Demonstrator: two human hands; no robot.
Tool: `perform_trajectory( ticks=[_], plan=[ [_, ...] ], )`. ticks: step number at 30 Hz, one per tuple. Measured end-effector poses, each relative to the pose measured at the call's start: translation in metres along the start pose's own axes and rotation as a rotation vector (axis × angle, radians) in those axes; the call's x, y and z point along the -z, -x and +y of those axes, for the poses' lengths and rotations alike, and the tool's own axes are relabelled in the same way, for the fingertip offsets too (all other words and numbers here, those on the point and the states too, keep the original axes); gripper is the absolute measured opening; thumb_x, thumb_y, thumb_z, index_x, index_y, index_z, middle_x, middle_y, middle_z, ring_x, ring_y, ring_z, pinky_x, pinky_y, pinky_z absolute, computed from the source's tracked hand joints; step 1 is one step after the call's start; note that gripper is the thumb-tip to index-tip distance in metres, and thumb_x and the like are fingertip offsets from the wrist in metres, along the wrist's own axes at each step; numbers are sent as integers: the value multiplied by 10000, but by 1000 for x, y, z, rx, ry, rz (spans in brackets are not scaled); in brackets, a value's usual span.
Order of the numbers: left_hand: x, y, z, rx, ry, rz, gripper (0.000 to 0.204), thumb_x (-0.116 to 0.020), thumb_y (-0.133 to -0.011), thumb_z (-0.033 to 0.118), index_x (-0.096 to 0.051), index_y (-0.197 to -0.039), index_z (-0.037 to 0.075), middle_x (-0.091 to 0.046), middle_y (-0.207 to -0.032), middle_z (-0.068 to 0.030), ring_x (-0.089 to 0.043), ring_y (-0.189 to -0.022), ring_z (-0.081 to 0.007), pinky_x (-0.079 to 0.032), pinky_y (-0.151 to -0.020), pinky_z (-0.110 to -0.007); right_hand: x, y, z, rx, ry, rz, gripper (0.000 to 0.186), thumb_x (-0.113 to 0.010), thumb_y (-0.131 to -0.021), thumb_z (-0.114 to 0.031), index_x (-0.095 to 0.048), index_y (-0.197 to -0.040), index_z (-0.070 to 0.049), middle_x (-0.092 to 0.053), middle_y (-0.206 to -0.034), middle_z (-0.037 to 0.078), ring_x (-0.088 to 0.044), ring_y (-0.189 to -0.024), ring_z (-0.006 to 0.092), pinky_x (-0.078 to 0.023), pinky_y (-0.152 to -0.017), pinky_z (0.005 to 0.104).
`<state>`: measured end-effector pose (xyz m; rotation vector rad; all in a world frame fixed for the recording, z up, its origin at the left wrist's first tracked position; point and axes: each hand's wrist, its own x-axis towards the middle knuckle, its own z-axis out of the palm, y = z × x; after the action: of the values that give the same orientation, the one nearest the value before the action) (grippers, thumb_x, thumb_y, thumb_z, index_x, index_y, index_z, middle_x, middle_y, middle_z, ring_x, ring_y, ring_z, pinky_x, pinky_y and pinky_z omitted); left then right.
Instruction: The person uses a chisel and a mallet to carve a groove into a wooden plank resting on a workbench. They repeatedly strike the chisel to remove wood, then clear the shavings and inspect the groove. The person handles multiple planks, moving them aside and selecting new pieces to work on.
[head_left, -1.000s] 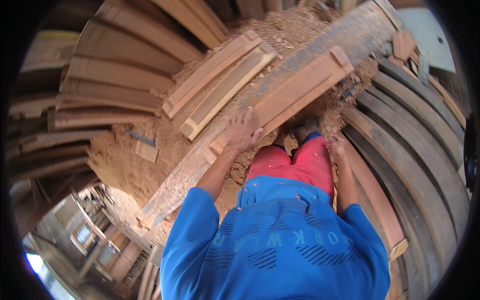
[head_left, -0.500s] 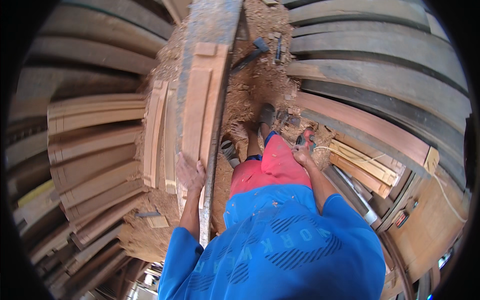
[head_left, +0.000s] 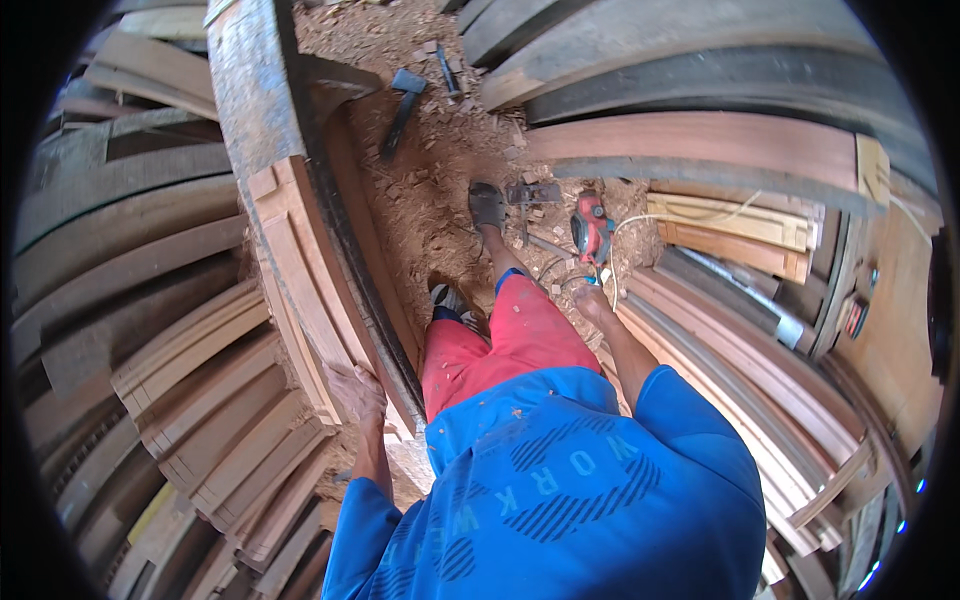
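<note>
Head view: carved board (head_left: 306,270) lies under left hand (head_left: 358,394).

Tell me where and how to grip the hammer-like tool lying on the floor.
Grip the hammer-like tool by its dark handle, probably near the end away from the head. Come from above, on the wearer's side: the slim handle points roughly that way, the blocky head lying farther off.

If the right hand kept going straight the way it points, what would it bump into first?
Probably the red power tool, just ahead of the right hand. Depth is hard to judge here, so I can't tell whether they already touch or the hand would pass above it.
</note>
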<state>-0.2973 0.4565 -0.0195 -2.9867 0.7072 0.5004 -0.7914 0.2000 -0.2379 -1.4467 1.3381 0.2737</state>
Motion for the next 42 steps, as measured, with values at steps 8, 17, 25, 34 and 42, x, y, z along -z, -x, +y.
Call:
perform_trajectory(
  ticks=[8,17,25,34,42],
  plan=[
    [-24,-3,-22,-150,-58,124,796,-431,-1021,438,-193,-1538,-118,-328,-1521,-372,-349,-1402,-494,-262,-1187,-526,-82,113,53,154,581,-98,188,-624,-810,-156,-773,-839,-45,-737,-881,171,-708,-849,323,-547,-725,441],
    [1,-2,7,-139,79,212,811,-492,-999,465,-273,-1508,-127,-439,-1449,-375,-449,-1345,-484,-349,-1147,-511,-165,163,85,-145,-137,128,279,-588,-879,-178,-765,-982,12,-751,-951,188,-712,-886,291,-545,-789,411],
    [0,5,2,-132,147,177,783,-530,-994,437,-320,-1467,-151,-456,-1425,-393,-481,-1318,-488,-385,-1117,-499,-164,255,134,-241,-380,286,323,-606,-872,-232,-750,-1055,-8,-739,-992,237,-724,-883,334,-547,-781,414],
    [8,16,17,-81,81,169,768,-531,-998,432,-336,-1458,-152,-443,-1435,-396,-477,-1322,-489,-388,-1123,-494,-177,343,189,-514,-43,193,322,-598,-878,-246,-750,-1042,-14,-737,-974,237,-722,-875,329,-541,-769,415],
    [2,-1,-3,-193,-13,254,810,-487,-992,483,-358,-1442,-177,-536,-1314,-422,-569,-1212,-519,-446,-1066,-510,-182,261,149,-275,-184,191,332,-593,-894,-312,-718,-906,-4,-721,-892,232,-716,-840,312,-526,-722,424]
  ],
)
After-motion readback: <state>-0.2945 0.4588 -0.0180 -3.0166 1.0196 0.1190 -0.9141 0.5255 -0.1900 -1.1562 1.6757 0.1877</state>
